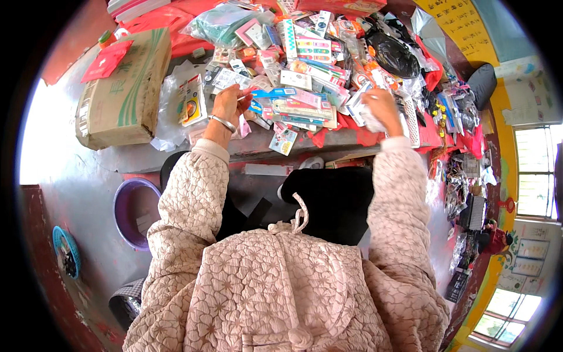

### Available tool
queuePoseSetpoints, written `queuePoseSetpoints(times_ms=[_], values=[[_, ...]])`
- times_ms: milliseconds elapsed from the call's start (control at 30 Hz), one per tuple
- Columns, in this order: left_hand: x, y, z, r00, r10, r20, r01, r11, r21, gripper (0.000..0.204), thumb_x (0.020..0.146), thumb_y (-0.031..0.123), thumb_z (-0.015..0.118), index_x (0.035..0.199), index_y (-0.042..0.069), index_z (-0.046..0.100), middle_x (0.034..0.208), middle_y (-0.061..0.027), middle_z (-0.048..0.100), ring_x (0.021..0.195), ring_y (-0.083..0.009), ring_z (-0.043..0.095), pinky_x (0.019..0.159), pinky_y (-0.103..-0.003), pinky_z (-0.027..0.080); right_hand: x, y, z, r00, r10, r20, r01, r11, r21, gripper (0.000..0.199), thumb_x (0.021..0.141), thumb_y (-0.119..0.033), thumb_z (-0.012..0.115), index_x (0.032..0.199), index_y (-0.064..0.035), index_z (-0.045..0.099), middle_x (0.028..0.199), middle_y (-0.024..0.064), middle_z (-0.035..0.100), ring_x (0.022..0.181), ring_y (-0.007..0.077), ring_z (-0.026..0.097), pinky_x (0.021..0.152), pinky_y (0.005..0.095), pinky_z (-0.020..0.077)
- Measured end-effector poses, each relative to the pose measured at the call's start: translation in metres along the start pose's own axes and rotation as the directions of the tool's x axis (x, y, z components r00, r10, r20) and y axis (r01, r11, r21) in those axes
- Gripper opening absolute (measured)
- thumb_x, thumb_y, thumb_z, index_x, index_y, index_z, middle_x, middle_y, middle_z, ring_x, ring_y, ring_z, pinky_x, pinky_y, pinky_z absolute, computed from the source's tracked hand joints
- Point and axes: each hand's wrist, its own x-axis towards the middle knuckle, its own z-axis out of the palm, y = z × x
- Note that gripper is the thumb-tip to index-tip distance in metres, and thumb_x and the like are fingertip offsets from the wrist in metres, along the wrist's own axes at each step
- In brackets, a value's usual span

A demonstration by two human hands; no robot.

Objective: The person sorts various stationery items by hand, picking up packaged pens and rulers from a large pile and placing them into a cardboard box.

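Observation:
My left hand (227, 105), with a silver bangle at the wrist, is raised over the front of a table heaped with small packaged goods. Its thumb and fingers are pinched together, but what lies between them I cannot make out. A flat blue package (274, 92) is just right of the fingertips. My right hand (384, 108), slightly blurred, is closed around a white crumpled wad (372, 121), thin plastic or paper. Between the hands lies a stack of flat packs (302, 109), with a small printed card (283, 142) at the table's edge.
A large cardboard box (126, 94) with a red packet (108, 60) on top stands at left. A black plastic bag (392, 53) sits at the back right. A purple basin (136, 214) and a blue basket (65, 252) are on the floor at left.

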Motion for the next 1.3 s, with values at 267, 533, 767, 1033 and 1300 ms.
queuePoseSetpoints(times_ms=[267,533,767,1033,1300], values=[[0.003,0.038,-0.036,0.992,0.124,-0.006,-0.124,0.989,-0.082,0.035,0.083,0.004,0.048,0.116,-0.005,0.039,0.094,-0.0169,0.059,0.072,-0.0165,0.055,0.063,-0.024,0.047,0.05,-0.014,0.163,0.926,0.176,0.335,-0.058,0.941,-0.333,0.029,0.077,-0.017,0.047,0.095,-0.0038,0.065,0.103,0.0201,0.061,0.099,0.035,0.057,0.081,0.044,0.0458],[-0.001,0.038,-0.016,0.994,-0.028,0.103,0.026,0.999,0.027,0.036,0.084,0.005,0.047,0.119,-0.004,0.041,0.097,-0.011,0.058,0.073,-0.0107,0.05,0.064,-0.022,0.042,0.073,-0.005,0.21,0.925,0.03,0.379,0.053,0.977,-0.208,0.029,0.075,-0.015,0.049,0.099,-0.0088,0.064,0.107,0.0173,0.059,0.099,0.0341,0.057,0.085,0.0416,0.0442],[0.01,0.031,-0.02,0.989,-0.049,0.139,0.044,0.998,0.044,0.032,0.083,0.006,0.047,0.114,-0.004,0.046,0.097,-0.0112,0.06,0.075,-0.012,0.055,0.066,-0.021,0.045,0.097,0.01,0.186,0.931,-0.004,0.366,-0.006,1.0,0.024,0.031,0.076,-0.02,0.052,0.106,-0.0173,0.06,0.106,0.0098,0.061,0.097,0.0296,0.057,0.084,0.0405,0.044],[0.004,0.032,-0.011,0.968,-0.09,0.234,0.068,0.993,0.1,0.028,0.085,0.009,0.048,0.111,-0.001,0.051,0.091,-0.0057,0.061,0.075,-0.0092,0.055,0.065,-0.02,0.043,0.056,0.008,0.215,0.939,-0.231,0.253,0.298,0.916,-0.27,0.037,0.074,-0.007,0.05,0.111,-0.0074,0.055,0.101,0.0147,0.06,0.093,0.0308,0.058,0.08,0.0409,0.044],[0.0,0.036,-0.013,0.968,-0.088,0.236,0.062,0.991,0.115,0.026,0.085,0.01,0.047,0.109,0.0,0.052,0.091,-0.0043,0.061,0.076,-0.0085,0.053,0.066,-0.02,0.042,0.057,-0.004,0.216,0.898,-0.242,0.367,0.382,0.844,-0.378,0.022,0.075,-0.008,0.048,0.091,-0.007,0.063,0.086,0.0145,0.063,0.082,0.0327,0.061,0.072,0.0422,0.0464]])
